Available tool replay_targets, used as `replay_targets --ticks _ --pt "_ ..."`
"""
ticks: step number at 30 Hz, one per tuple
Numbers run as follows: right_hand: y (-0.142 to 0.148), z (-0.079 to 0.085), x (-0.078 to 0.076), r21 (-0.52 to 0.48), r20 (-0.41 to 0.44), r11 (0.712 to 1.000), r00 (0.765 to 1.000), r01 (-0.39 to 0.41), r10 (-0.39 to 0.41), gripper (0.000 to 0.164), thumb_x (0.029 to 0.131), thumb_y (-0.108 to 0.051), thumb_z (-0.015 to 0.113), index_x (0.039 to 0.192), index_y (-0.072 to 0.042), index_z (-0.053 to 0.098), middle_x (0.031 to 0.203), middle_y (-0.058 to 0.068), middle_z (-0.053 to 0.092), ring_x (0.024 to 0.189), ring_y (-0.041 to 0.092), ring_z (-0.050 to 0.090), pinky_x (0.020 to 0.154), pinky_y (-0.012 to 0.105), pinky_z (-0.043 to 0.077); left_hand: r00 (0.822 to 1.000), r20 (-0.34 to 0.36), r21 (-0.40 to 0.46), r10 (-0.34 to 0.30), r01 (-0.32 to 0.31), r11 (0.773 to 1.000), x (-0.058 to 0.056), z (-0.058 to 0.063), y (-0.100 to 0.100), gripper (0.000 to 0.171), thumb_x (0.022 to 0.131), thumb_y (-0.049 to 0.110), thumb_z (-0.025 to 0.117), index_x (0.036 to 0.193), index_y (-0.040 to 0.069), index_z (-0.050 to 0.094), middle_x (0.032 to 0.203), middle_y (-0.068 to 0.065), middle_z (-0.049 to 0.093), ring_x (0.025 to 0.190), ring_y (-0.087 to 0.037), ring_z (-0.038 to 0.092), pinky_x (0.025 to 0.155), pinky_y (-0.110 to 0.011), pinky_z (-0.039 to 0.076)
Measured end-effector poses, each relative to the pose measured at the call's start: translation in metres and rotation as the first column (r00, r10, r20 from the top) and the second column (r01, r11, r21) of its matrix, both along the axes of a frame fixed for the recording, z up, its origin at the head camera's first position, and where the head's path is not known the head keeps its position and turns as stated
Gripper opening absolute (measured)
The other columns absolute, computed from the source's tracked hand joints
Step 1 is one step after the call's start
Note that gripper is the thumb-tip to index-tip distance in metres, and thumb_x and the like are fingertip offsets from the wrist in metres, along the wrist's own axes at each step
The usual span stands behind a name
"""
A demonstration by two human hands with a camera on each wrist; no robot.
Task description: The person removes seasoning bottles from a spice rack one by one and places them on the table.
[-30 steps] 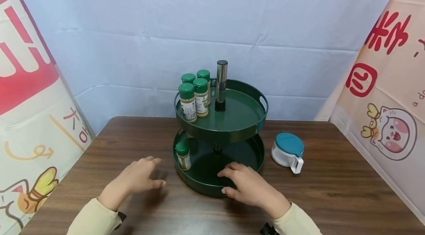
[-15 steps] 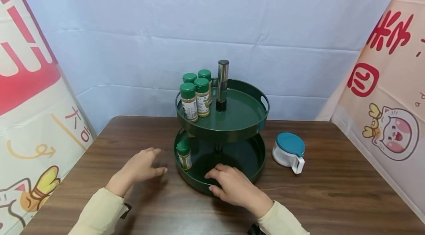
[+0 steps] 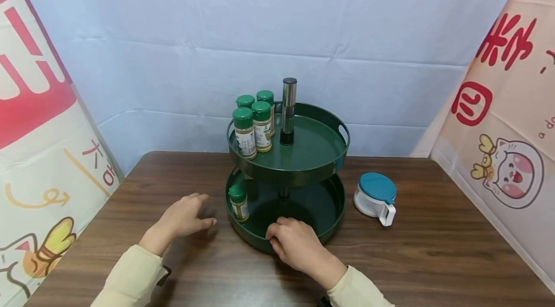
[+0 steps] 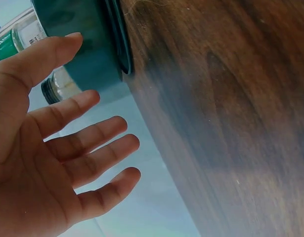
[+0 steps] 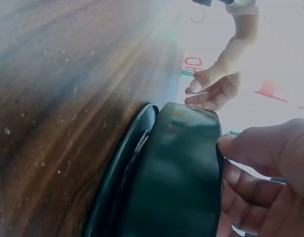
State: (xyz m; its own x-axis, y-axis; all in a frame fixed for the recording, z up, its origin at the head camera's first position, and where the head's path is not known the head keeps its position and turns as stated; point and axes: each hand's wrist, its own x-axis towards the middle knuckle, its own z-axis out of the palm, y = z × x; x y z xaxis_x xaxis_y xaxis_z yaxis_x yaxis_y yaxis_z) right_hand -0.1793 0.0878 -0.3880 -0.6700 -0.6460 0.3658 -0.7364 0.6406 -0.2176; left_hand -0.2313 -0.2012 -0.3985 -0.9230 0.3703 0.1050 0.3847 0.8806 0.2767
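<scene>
A dark green two-tier turntable organizer stands mid-table, its upper tray [image 3: 295, 177] above its lower tray [image 3: 251, 237]. Several spice jars [image 3: 245, 145] with green lids stand at the upper tray's left side. One smaller green-lidded spice jar [image 3: 240, 209] is at the left of the lower tray. My right hand [image 3: 299, 246] is at the lower tray's front and pinches its rim, thumb outside and fingers inside, as the right wrist view shows. Left of the organizer hovers my left hand [image 3: 182, 218], fingers spread and holding nothing; its palm [image 4: 38, 182] shows in the left wrist view.
To the right of the organizer sits a white seasoning pot [image 3: 375, 196] with a blue lid and a handle. A metal post [image 3: 288, 109] rises through the upper tray. Behind the wooden table [image 3: 433, 249] hangs a pale cloth [image 3: 217, 32], with printed curtains at both sides.
My right hand has moved left along the lower tray's front, and its fingers have closed on the rim. My left hand has shifted slightly forward. The jars look unmoved.
</scene>
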Motion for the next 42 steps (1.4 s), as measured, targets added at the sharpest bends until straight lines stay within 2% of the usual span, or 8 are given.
replay_targets --ticks 17,22,31,36,42 --pt "0.002 0.0 0.002 -0.021 0.032 1.0 0.999 0.02 -0.02 0.01 0.078 -0.005 0.064 0.08 -0.015 0.067 0.072 -0.003 0.056 0.065 0.01 0.053 0.052 0.025 0.05 1.0 0.004 -0.021 0.009 -0.009 1.0 0.003 -0.001 -0.001 0.06 0.075 0.037 0.07 0.12 0.0 0.054 0.119 -0.02 0.055 0.106 -0.035 0.051 0.082 -0.054 0.047" --pt "0.006 0.0 0.004 -0.038 0.029 0.999 0.999 0.034 -0.033 0.011 0.078 -0.004 0.064 0.078 -0.015 0.067 0.07 -0.004 0.056 0.064 0.011 0.053 0.052 0.026 0.05 1.0 0.002 -0.046 -0.017 0.017 0.999 0.006 -0.003 0.002 0.062 0.076 0.037 0.069 0.12 -0.002 0.053 0.12 -0.022 0.055 0.106 -0.036 0.051 0.082 -0.054 0.047" --pt "0.019 0.002 0.005 -0.047 -0.001 0.998 0.999 0.041 -0.041 0.012 0.076 -0.004 0.065 0.074 -0.016 0.066 0.068 -0.006 0.054 0.064 0.01 0.052 0.051 0.026 0.05 0.999 0.006 -0.076 -0.051 0.051 0.996 0.021 0.001 0.016 0.064 0.075 0.039 0.069 0.12 -0.004 0.054 0.118 -0.024 0.055 0.103 -0.036 0.053 0.081 -0.054 0.048" --pt "0.031 0.005 0.005 -0.016 0.046 0.998 0.997 0.055 -0.054 0.011 0.077 -0.007 0.067 0.075 -0.018 0.066 0.069 -0.007 0.052 0.066 0.01 0.052 0.054 0.027 0.05 0.995 -0.023 -0.105 -0.094 0.091 0.99 0.028 0.005 0.022 0.062 0.073 0.037 0.07 0.116 -0.006 0.056 0.113 -0.023 0.058 0.098 -0.036 0.055 0.076 -0.056 0.049" --pt "0.046 0.007 0.004 -0.015 0.092 0.998 0.994 0.06 -0.058 0.012 0.078 -0.007 0.068 0.075 -0.019 0.066 0.072 -0.008 0.054 0.069 0.01 0.052 0.058 0.028 0.05 0.99 -0.009 -0.119 -0.143 0.141 0.983 0.036 0.009 0.029 0.061 0.074 0.037 0.07 0.115 -0.006 0.056 0.111 -0.024 0.058 0.093 -0.036 0.057 0.074 -0.058 0.048"
